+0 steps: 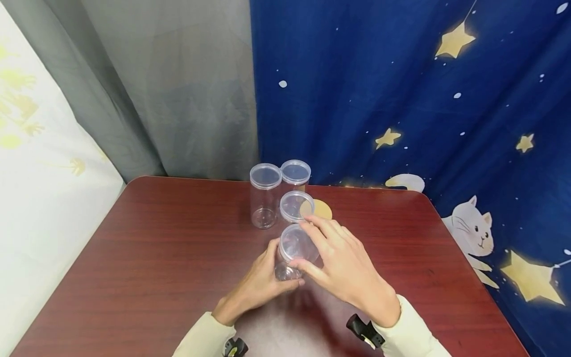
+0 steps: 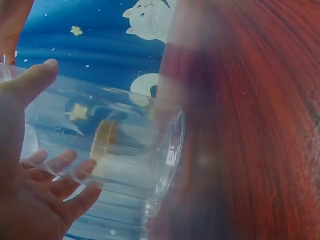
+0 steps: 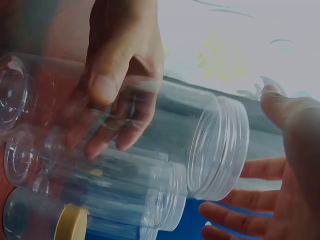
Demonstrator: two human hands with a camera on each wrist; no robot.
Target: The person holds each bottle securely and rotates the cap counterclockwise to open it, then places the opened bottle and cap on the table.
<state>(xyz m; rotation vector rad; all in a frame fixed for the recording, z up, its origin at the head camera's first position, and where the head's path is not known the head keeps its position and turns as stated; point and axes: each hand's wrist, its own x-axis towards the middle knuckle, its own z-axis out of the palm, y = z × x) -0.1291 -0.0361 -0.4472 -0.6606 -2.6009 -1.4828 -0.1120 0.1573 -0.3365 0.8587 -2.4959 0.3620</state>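
**Clasped Before a Starry Blue Curtain** (image 1: 339, 99)

Backed also, on the left, by a grey curtain (image 1: 200, 89) and, farther over, by a white cloth (image 1: 40, 183) with yellow prints. Set below on a dark red table (image 1: 169, 267) with rounded far corners. Reaching in from the near side in pale sleeves (image 1: 417, 327). Clamped with the left hand (image 1: 258, 282) around a clear jar (image 1: 296, 244), with thumb and fingers on opposite sides. Spread with the right hand (image 1: 341, 255) about the jar's rim, with thumb and fingers apart; impossible to tell whether touching. Located, for that jar, near the table's middle; unclear whether standing or raised. Grouped just beyond with a tall jar (image 1: 265, 198) at left, a back jar (image 1: 296, 172) to its right and a near jar (image 1: 292, 208) between back jar and held one. Placed close by with a small jar (image 3: 30, 215), clearest in the right wrist view. Fitted at each wrist with a black band (image 1: 366, 331). Topped, on the small jar, by a gold lid (image 1: 323, 209).
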